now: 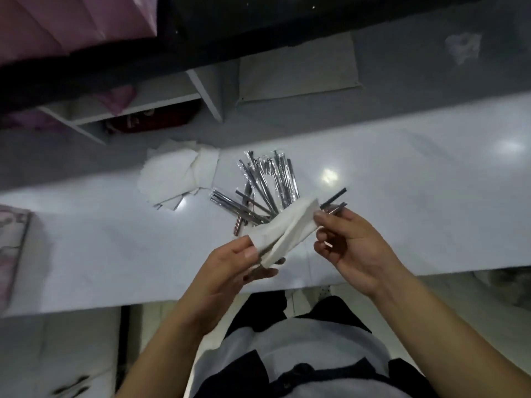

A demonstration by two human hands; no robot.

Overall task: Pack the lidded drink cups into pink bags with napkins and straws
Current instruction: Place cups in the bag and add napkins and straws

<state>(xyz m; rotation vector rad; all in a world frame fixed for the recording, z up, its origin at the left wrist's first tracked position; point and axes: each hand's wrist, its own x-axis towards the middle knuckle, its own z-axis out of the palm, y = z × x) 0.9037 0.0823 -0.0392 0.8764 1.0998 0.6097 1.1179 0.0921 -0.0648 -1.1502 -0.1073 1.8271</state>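
Both hands hold one white napkin (287, 231) above the white counter (402, 196). My left hand (244, 265) pinches its lower end between thumb and fingers. My right hand (344, 242) grips the upper end together with wrapped straws (334, 201) whose dark tips stick out past the fingers. A loose pile of wrapped straws (264, 182) lies on the counter just beyond the napkin. A stack of white napkins (178, 176) sits to the left of that pile. Pink bags (57, 24) show at the top left. No drink cup is in view.
A pink patterned item (11, 242) lies at the counter's left edge. Behind the counter are white shelves (138, 104) with pink and dark red things inside, and a grey panel (298, 70). The counter's near edge runs just under my wrists.
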